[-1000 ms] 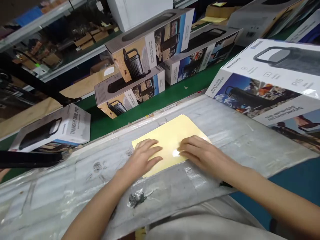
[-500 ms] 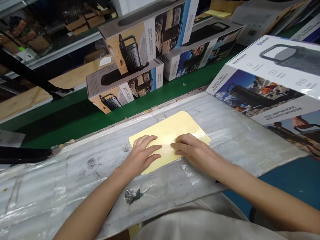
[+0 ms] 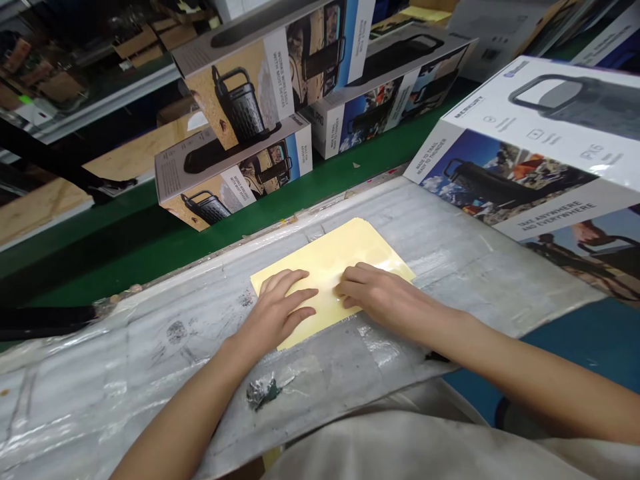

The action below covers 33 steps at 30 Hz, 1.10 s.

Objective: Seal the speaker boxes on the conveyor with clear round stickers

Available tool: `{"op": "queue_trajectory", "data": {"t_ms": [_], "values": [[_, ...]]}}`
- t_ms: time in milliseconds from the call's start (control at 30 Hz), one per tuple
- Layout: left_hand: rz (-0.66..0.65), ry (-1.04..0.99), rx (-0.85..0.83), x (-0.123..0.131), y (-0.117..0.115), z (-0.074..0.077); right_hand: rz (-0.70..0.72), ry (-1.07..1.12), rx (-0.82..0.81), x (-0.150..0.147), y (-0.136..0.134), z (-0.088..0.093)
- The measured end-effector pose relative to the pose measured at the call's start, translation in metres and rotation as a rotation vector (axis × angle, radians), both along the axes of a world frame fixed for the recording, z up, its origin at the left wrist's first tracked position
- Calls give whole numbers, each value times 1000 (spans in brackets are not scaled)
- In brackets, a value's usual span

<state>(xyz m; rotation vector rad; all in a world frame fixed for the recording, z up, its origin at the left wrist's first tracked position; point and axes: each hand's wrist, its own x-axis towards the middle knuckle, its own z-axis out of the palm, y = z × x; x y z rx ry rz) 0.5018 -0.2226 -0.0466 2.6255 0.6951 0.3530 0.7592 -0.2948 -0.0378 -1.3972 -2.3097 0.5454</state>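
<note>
A yellow sheet point(image 3: 336, 248), apparently a short stack with its edges slightly fanned, lies flat on the grey tape-covered bench point(image 3: 210, 347). Faint glossy round outlines show on its right part. My left hand point(image 3: 275, 310) rests on the sheet's left side, fingers spread and pressing down. On the right half, my right hand point(image 3: 373, 291) touches the sheet with its fingers drawn together in a pinch. Whatever sits between those fingertips is hidden or too small to make out.
A large white printed speaker box point(image 3: 505, 190) stands on the right of the bench. Beyond the bench edge runs a green conveyor belt point(image 3: 330, 179) carrying several speaker boxes, one box point(image 3: 250, 87) stacked on another box point(image 3: 200, 160). A black bar point(image 3: 50, 323) juts in from the left.
The whole view has shifted slightly, so things appear a little further left. My right fingers have curled in a bit more on the sheet; my left hand stays in place.
</note>
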Motion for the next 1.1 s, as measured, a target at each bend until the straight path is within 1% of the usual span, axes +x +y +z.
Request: {"op": "queue_trajectory", "data": {"t_ms": [100, 267, 333, 400, 467, 500, 567, 600, 667, 733, 833, 900, 967, 1100], "values": [[7, 12, -3, 0, 0, 0, -30, -5, -9, 1, -1, -1], [-14, 33, 17, 0, -1, 1, -56, 141, 20, 6, -14, -9], [-17, 63, 37, 1, -2, 2, -67, 215, -28, 12, -18, -9], [-13, 95, 53, 2, -4, 3, -88, 350, -131, 20, -17, -3], [-13, 116, 63, 3, -6, 3, -169, 530, -248, 29, -10, 7], [-17, 125, 67, 3, -7, 4, -235, 616, -269, 33, -5, 12], [-38, 143, 75, 4, -7, 4, -331, 710, -232, 36, 12, 20], [-49, 151, 80, 4, -7, 5, -324, 703, -187, 34, 22, 21], [-61, 156, 83, 5, -6, 6, -191, 582, -111, 28, 43, 18], [-55, 144, 77, 4, -6, 5, -33, 386, -89, 21, 62, 11], [-50, 121, 50, 4, -6, 4, 100, 158, -89, 15, 80, 1], [-57, 117, 33, 3, -6, 4, 169, 69, -62, 15, 85, -2], [-53, 128, 29, 3, -7, 4, 236, 9, -1, 17, 86, -1], [-39, 160, 64, 3, -9, 4, 318, -15, 69, 18, 87, 0]]}}
